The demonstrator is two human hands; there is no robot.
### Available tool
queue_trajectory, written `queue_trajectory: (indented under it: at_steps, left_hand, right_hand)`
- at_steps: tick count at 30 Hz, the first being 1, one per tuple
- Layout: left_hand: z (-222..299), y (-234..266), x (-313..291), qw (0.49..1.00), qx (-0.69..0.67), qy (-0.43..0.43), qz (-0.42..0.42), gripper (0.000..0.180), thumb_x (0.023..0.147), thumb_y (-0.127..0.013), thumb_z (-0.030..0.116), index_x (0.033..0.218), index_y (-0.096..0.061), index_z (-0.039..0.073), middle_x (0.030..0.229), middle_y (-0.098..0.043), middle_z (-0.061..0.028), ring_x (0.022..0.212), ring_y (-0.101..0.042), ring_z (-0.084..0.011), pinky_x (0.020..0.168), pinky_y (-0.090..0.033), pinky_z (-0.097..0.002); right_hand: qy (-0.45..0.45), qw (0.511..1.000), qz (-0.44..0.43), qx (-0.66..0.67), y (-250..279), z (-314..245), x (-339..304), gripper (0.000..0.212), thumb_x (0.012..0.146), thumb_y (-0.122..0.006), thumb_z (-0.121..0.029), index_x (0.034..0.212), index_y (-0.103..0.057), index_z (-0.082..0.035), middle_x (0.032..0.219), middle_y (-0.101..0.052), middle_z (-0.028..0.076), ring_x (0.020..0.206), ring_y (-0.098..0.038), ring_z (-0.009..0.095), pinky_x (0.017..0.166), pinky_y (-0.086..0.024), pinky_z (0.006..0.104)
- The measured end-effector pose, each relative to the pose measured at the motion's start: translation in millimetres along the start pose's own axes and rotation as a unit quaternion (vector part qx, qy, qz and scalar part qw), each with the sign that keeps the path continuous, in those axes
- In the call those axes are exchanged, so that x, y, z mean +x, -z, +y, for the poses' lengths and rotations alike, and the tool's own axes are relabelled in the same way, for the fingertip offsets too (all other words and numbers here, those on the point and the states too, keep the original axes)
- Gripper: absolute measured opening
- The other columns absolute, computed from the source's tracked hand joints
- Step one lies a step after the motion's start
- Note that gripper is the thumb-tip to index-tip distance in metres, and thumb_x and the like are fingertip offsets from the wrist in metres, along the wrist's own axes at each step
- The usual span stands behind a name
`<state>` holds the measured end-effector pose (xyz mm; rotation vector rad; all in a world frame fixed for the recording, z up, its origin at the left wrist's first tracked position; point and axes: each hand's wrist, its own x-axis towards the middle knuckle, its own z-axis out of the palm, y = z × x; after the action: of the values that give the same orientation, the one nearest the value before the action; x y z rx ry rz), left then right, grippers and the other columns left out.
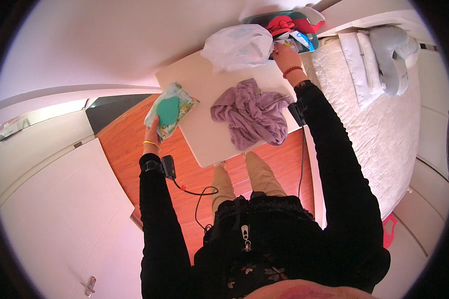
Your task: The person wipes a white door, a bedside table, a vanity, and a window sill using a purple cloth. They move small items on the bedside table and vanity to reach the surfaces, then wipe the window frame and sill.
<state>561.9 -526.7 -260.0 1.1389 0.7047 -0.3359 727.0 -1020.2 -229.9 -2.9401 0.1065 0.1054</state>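
Observation:
Out at the table's left corner, my left hand (153, 132) grips a soft floral pack of wet wipes (184, 101) with a teal oval lid (168, 110). My right hand (287, 59) reaches to the near side of a dark green bin (252, 20) at the far end of the table. Its fingers are closed, and what they hold there is too small to make out. Inside the bin lie a red cloth-like item (280, 25) and a blue-and-white packet (301, 40). A crumpled purple towel (252, 114) lies on the table between my arms.
A bulging white plastic bag (237, 47) stands beside the bin on the white table (204, 144). To the right is a bed (369, 144) with pillows and a grey neck pillow (386, 55). Cables (197, 194) hang from my wrist devices. A white door (80, 199) stands at left.

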Motion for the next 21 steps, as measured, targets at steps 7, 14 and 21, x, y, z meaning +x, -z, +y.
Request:
queue_trajectory:
  at_steps: [7, 14, 21]
  left_hand:
    - [-1, 5, 3, 1.000, -0.007, 0.001, -0.002, 0.055, 0.085, -0.063, 0.029, 0.130, -0.039, 0.006, 0.122, -0.053, -0.0102, 0.106, -0.056, -0.0258, 0.082, -0.052, -0.0389]
    - [4, 0, -2, 1.000, -0.019, 0.010, -0.007, 0.055, 0.086, -0.062, 0.025, 0.131, -0.038, 0.004, 0.122, -0.052, -0.0109, 0.106, -0.056, -0.0253, 0.083, -0.051, -0.0376]
    - [3, 2, 0, 1.000, -0.017, 0.018, -0.014, 0.057, 0.086, -0.062, 0.026, 0.131, -0.037, 0.004, 0.122, -0.052, -0.0113, 0.107, -0.056, -0.0253, 0.083, -0.051, -0.0366]
  right_hand:
    - [-0.103, 0.994, 0.004, -0.048, 20, 42, 11, 0.026, 0.088, -0.042, -0.025, 0.097, -0.064, -0.014, 0.090, -0.065, 0.015, 0.086, -0.063, 0.034, 0.072, -0.050, 0.0467]
    - [-0.065, 0.992, 0.107, 0.014, 42, 71, -20, 0.027, 0.088, -0.043, -0.023, 0.102, -0.065, -0.013, 0.097, -0.063, 0.014, 0.090, -0.060, 0.033, 0.078, -0.048, 0.0433]
    - [-0.111, 0.963, 0.151, 0.193, 27, 65, -76, 0.023, 0.087, -0.051, -0.025, 0.096, -0.066, -0.009, 0.095, -0.063, 0.016, 0.086, -0.060, 0.033, 0.075, -0.048, 0.0405]
